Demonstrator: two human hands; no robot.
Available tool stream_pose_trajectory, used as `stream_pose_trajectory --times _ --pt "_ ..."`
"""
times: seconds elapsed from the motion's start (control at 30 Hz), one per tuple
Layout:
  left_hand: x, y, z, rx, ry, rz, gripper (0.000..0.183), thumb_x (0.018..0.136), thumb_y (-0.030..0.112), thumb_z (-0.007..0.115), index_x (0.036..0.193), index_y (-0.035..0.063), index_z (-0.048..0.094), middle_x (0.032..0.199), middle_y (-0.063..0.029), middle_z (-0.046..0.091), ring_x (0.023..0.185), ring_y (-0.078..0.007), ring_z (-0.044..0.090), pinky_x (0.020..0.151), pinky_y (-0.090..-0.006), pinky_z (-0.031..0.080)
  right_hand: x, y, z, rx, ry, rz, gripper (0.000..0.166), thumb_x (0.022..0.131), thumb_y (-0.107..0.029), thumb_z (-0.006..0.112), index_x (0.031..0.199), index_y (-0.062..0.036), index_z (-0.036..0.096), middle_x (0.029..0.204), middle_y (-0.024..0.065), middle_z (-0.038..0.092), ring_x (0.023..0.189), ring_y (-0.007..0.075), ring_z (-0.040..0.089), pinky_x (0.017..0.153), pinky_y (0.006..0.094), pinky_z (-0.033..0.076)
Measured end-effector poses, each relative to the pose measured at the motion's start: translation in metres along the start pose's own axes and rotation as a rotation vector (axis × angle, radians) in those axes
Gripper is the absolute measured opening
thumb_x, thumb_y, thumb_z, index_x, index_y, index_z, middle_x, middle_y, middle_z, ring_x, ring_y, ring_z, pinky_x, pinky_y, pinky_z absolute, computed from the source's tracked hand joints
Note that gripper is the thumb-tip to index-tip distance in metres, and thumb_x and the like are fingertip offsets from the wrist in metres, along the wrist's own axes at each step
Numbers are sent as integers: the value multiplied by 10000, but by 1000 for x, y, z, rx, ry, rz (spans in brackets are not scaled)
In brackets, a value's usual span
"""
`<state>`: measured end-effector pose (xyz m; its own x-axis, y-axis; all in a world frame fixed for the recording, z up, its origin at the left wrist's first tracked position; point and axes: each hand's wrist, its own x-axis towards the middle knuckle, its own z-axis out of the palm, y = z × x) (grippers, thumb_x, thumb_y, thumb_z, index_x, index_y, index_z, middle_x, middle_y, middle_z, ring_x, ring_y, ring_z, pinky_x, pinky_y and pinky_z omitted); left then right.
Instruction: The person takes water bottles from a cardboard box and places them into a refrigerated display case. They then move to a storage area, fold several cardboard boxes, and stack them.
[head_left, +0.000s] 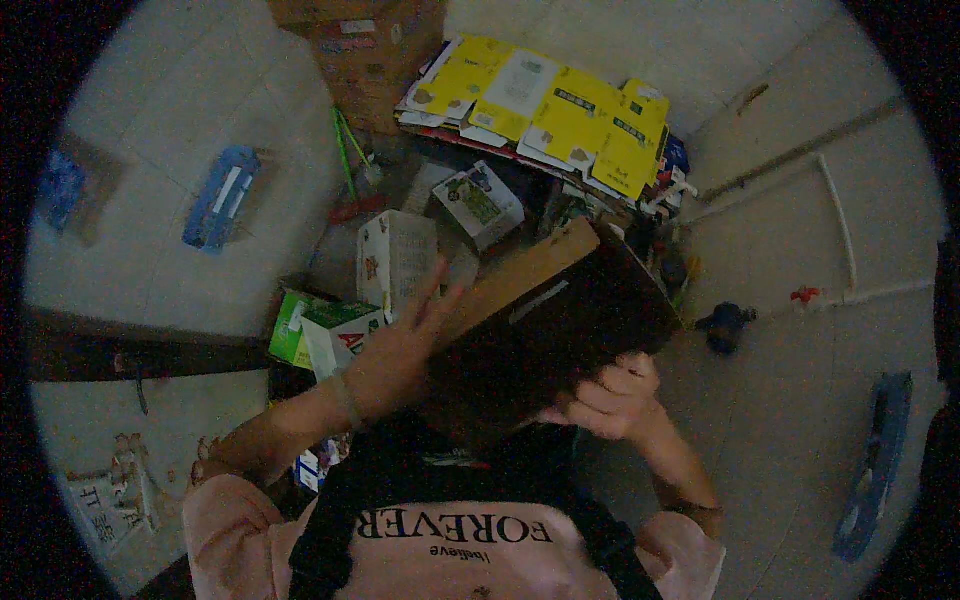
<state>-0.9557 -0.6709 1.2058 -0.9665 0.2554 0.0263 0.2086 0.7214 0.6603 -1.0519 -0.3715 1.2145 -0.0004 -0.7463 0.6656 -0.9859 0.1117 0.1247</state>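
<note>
A dark cardboard box (555, 330) with a light brown flap or side (525, 281) is tilted in front of my chest. My right hand (615, 394) grips its near right edge with the fingers curled. Along the box's left side lies my left hand (397, 356), its fingers stretched out, spread and blurred. The left thumb is hidden, so whether this hand grips the box is unclear. Just beyond the left hand stand a white printed carton (397, 259) and a green and white box (341, 326).
Flattened yellow cartons (570, 105) lie stacked by the far wall, near tall brown boxes (375, 64). Another white carton (480, 202) sits before the stack. A broom with a green handle (345, 154) leans beside it. Pipes with a red valve handle (806, 294) run along the right wall.
</note>
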Motion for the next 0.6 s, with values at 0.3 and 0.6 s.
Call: stream_pose_trajectory --times 0.3,0.6 --pt "-13 5 -33 10 -511 194 1005 784 -9 643 1594 293 132 1370 -211 554 906 -422 688 743 -493 585 43 17 -132 644 -1087 446 382 886 -313 731 1186 -86 664 995 86 719 904 258 706 784 380 558" --pt "9 -11 -25 160 -353 -79 892 797 4 631 1567 234 244 1230 -209 636 901 -410 685 768 -484 572 -4 144 32 1045 -559 853 520 1012 -322 553 1456 -66 470 1488 122 487 1373 256 448 1131 423 382"
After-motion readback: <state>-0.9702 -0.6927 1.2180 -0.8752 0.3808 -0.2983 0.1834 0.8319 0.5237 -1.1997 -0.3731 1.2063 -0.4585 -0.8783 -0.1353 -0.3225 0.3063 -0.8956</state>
